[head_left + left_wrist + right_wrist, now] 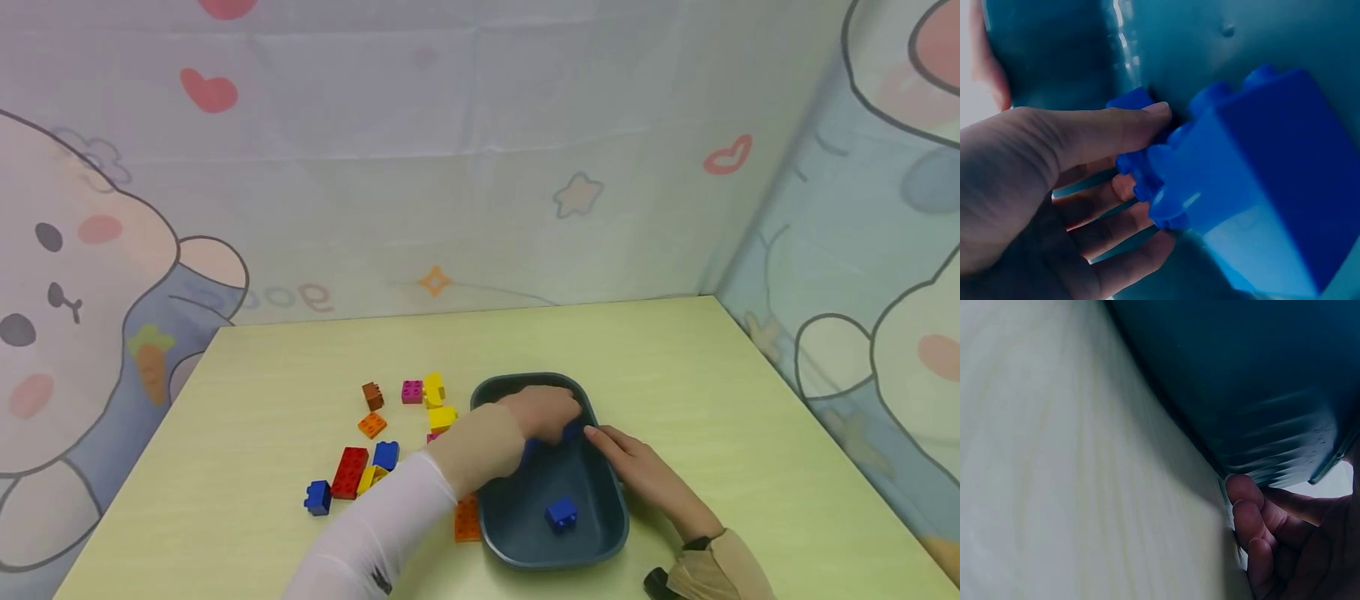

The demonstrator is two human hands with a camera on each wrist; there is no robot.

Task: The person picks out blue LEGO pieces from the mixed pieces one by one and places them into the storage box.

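A dark teal tray (517,521) stands on the table with blue bricks in it. My left hand (543,412) reaches into its far part. In the left wrist view, the thumb and fingers of my left hand (1104,162) close around a small studded blue brick (1138,165), partly hidden by the thumb. A larger-looking blue brick (1272,181) fills the foreground there. Another blue brick (562,515) lies apart in the tray's near end. My right hand (645,467) holds the tray's right side, with its fingers (1247,519) against the outside wall.
Left of the tray lie loose bricks: a red brick (349,472), a blue brick (318,497), a yellow brick (442,418), a magenta brick (412,392), a brown brick (372,396) and an orange brick (467,521) beside the tray. A printed cloth (480,167) rises behind the table.
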